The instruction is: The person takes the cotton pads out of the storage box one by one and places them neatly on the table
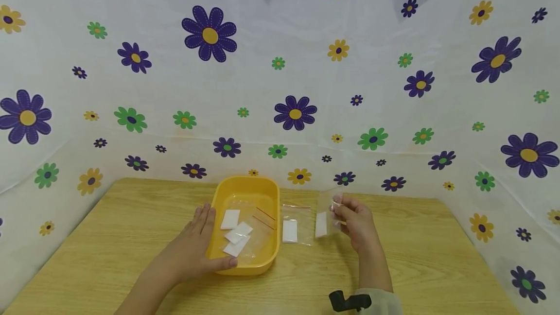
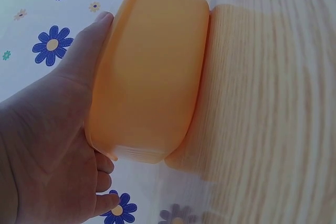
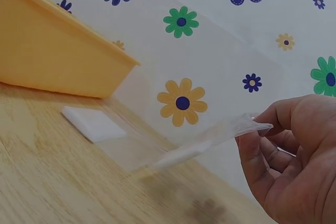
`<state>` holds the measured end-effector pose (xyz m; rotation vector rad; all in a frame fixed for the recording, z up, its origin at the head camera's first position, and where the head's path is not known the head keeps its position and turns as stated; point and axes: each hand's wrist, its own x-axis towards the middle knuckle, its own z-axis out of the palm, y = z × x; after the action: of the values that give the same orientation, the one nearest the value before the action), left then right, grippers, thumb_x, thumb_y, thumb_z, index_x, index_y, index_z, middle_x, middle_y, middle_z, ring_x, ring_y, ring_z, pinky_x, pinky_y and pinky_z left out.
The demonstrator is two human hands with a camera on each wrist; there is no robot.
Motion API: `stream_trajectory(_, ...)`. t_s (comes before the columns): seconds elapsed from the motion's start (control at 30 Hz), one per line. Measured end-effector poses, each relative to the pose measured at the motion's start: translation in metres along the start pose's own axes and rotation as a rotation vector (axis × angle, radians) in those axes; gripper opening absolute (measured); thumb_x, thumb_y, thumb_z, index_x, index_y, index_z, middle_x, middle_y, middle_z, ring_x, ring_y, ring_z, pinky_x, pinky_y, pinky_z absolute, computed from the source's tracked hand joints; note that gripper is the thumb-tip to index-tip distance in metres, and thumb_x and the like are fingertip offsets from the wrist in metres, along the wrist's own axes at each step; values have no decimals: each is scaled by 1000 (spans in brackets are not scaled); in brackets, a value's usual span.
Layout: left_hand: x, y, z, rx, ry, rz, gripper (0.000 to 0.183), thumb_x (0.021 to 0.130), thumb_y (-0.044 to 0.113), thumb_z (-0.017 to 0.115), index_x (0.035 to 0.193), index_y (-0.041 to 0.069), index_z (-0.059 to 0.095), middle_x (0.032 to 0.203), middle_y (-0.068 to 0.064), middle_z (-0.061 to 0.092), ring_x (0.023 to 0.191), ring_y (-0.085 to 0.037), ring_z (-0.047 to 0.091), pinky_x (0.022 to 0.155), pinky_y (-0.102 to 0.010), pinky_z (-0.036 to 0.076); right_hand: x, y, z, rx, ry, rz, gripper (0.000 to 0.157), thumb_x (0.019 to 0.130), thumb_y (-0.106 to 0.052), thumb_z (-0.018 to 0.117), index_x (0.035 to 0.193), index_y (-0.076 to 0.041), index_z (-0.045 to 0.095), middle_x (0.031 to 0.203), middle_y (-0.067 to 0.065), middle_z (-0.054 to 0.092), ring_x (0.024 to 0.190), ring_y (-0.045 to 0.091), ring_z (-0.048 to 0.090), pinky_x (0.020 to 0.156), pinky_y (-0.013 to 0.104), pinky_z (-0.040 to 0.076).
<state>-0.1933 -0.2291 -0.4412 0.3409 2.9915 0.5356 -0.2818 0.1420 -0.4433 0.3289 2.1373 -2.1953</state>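
Note:
My left hand (image 1: 192, 247) rests against the left side of a yellow plastic tub (image 1: 247, 270), fingers straight along its rim and the thumb over the near edge. Inside the tub lie several clear zip bags, each with a white folded piece (image 1: 230, 219). Right of the tub, a clear zip bag (image 1: 302, 213) with a white piece in it lies flat on the table. My right hand (image 1: 358, 220) pinches the edge of another such bag (image 3: 210, 137) between thumb and fingers, tilted above the tabletop.
The wooden table (image 1: 420, 256) backs onto a white cloth (image 1: 262, 77) printed with flowers, which also rises at both sides. A black strap piece (image 1: 350, 301) sits by my right sleeve (image 1: 380, 301).

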Motion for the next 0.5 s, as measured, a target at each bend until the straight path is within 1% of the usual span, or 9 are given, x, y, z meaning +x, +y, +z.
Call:
stream_trajectory(0.23, 0, 2, -1, -7, -6, -2, 134, 73, 88, 55, 157, -6, 11, 164, -27, 3, 151, -46, 5, 120, -61, 18, 5, 9, -2, -22, 5, 39, 32, 96, -13, 64, 126, -3, 65, 100, 2, 69, 86, 13, 62, 71, 25, 54)
stream_trajectory(0.5, 1, 1, 0, -2, -5, 3, 134, 73, 88, 54, 157, -6, 9, 164, -27, 3, 151, -48, 5, 119, -62, 18, 8, 16, -3, -49, 15, 47, 34, 94, -9, 65, 127, 0, 64, 98, 2, 68, 83, 13, 61, 69, 25, 52)
